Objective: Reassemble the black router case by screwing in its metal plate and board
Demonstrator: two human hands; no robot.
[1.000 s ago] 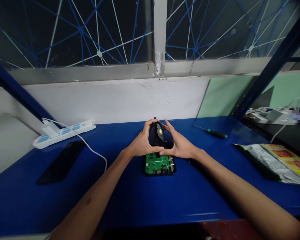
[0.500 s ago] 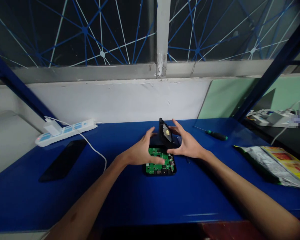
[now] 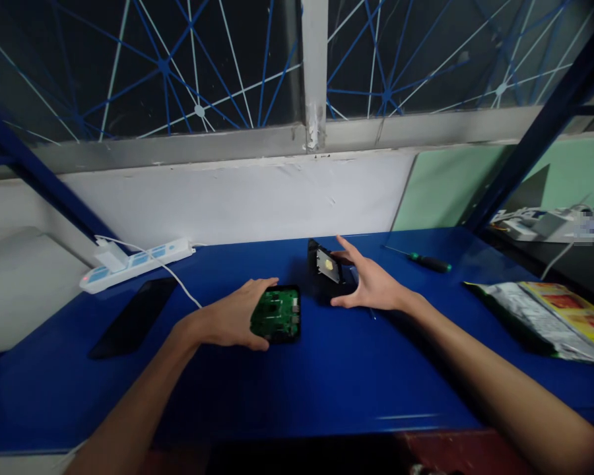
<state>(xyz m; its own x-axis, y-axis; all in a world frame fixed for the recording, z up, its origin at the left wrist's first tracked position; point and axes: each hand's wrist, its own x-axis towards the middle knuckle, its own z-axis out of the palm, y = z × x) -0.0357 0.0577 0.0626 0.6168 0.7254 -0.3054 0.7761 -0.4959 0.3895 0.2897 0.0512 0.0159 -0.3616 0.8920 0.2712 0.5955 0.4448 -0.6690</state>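
Note:
A black case base with a green circuit board (image 3: 280, 310) in it lies on the blue table. My left hand (image 3: 230, 315) is closed around its left side, the thumb at the near edge and the fingers at the far edge. To the right, my right hand (image 3: 373, 280) grips a black case cover (image 3: 311, 254) by its right side. The cover is tilted, its inner face showing a metal plate (image 3: 329, 264) with a yellowish patch. Base and cover are apart.
A screwdriver (image 3: 428, 262) with a black and green handle lies right of my right hand. Farther right is a shiny bag (image 3: 539, 316). On the left are a white power strip (image 3: 143, 260), its white cable and a flat black slab (image 3: 133, 316). A white wall (image 3: 247, 198) stands behind the table.
My left hand has taken hold of the base and shifted it left, away from the cover. My right hand stays nearly in place, with the cover tipped lower.

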